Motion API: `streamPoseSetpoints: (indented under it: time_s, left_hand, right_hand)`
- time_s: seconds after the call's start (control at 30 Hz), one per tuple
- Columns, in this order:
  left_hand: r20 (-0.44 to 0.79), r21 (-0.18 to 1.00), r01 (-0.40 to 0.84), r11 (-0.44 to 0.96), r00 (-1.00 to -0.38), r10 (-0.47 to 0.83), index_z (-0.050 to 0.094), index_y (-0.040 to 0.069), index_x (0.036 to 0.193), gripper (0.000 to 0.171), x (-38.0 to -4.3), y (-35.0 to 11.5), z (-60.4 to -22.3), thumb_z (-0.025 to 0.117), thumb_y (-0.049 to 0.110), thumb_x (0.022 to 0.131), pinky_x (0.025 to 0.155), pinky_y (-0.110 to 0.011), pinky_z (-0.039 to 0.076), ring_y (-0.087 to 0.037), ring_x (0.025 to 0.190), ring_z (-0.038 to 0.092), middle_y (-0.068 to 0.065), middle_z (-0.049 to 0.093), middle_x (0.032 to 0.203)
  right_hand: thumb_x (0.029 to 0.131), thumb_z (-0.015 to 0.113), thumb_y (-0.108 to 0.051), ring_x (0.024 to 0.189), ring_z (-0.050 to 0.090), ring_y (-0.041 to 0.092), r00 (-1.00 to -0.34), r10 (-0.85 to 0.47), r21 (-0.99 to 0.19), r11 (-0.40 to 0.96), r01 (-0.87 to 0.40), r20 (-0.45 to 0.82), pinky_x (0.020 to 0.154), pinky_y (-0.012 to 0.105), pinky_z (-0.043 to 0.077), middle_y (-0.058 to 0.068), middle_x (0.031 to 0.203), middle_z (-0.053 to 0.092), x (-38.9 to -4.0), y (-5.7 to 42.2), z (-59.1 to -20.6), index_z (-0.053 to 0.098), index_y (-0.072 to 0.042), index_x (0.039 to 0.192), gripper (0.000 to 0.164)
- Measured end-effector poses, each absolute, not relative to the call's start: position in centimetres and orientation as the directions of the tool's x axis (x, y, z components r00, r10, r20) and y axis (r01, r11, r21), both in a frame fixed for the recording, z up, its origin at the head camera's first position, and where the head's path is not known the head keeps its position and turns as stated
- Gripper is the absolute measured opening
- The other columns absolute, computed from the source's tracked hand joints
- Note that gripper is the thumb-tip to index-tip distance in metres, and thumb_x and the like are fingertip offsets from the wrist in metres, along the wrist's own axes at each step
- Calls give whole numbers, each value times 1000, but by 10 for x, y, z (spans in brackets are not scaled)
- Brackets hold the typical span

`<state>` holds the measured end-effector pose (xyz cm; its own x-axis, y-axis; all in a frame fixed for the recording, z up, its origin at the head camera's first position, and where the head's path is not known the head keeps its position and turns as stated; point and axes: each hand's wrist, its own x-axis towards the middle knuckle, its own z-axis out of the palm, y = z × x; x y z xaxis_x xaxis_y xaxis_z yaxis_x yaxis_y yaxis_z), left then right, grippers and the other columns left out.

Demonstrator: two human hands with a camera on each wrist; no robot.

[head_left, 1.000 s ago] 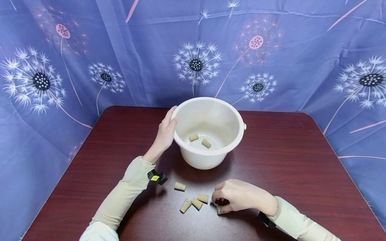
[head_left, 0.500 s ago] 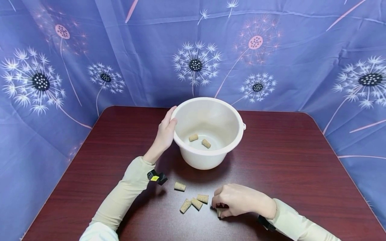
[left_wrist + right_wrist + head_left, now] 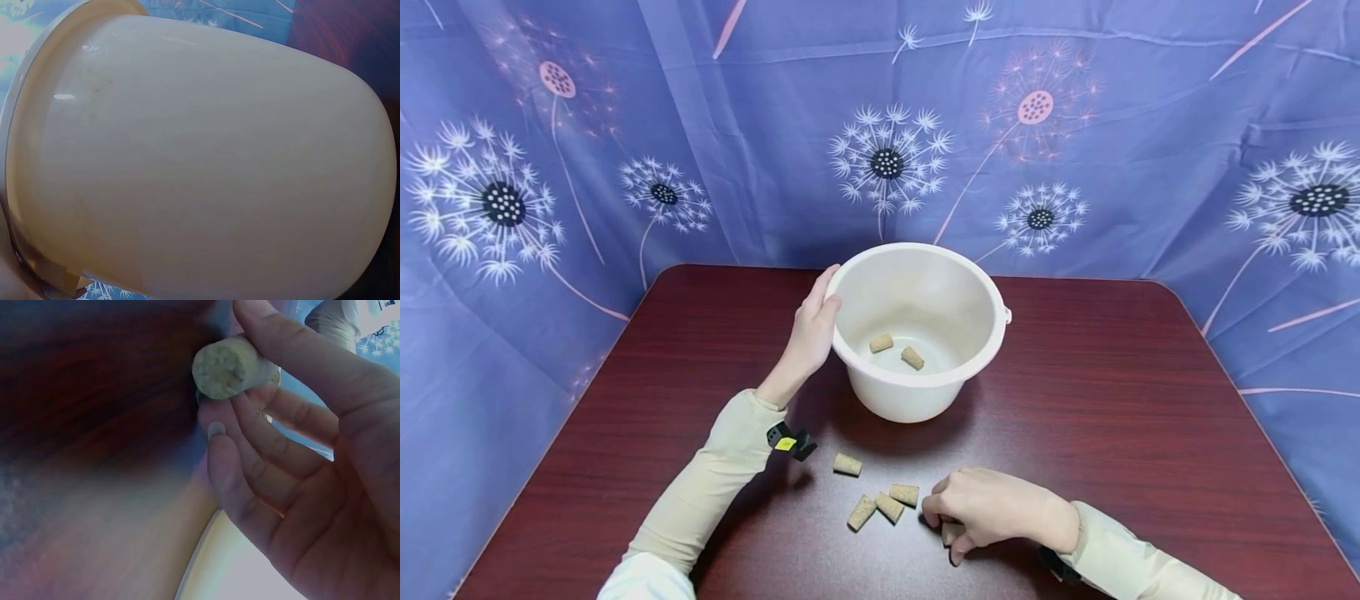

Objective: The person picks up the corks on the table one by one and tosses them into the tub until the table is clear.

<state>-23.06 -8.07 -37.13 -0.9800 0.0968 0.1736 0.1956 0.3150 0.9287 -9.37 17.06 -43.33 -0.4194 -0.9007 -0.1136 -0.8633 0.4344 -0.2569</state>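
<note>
A white plastic bucket stands on the table, its mouth leaning toward me. My left hand grips its rim on the left; the left wrist view is filled by the bucket's outer wall. Two corks, a left one and a right one, lie inside on the bottom. My right hand is low over the table front, thumb and fingers curled round a cork. Left of it lie several loose corks, among them a cork in a close group and a lone cork nearer the bucket.
The dark red wooden table has rounded far corners. Behind it and along both sides hangs a blue cloth printed with dandelions. A small lug sticks out from the bucket's right rim.
My right hand has shifted slightly toward me, and the cork at its fingers has moved a little nearer too. My left hand, the bucket and the other corks have stayed in place.
</note>
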Motion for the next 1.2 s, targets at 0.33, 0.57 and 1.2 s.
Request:
streamPoseSetpoints:
  time_s: [0.33,0.57,1.2]
  left_hand:
    - [180,930,202,308,-979,98,32,12,151,51,-230,-80,-370,35,14,100,107,-46,41,-28,133,45,-10,38,153]
    - [181,925,201,322,-979,92,33,12,151,52,-230,-80,-370,35,15,99,104,-47,43,-30,130,48,-11,40,152]
    - [175,932,195,306,-980,90,33,13,151,52,-230,-80,-371,35,15,99,104,-47,43,-30,130,48,-12,41,151]
  right_hand:
    - [67,82,-43,62,47,-8,-428,-901,-215,434,-875,-77,55,11,41,-21,72,54,-95,172,-431,60,-25,78,30]
    - [80,76,-25,73,59,-8,-393,-908,-298,338,-893,146,66,4,45,-10,83,61,-103,175,-426,63,-16,88,18]
    - [77,78,-7,83,61,1,-338,-881,-239,269,-933,330,78,8,48,-5,92,64,-112,180,-416,63,-5,110,36]
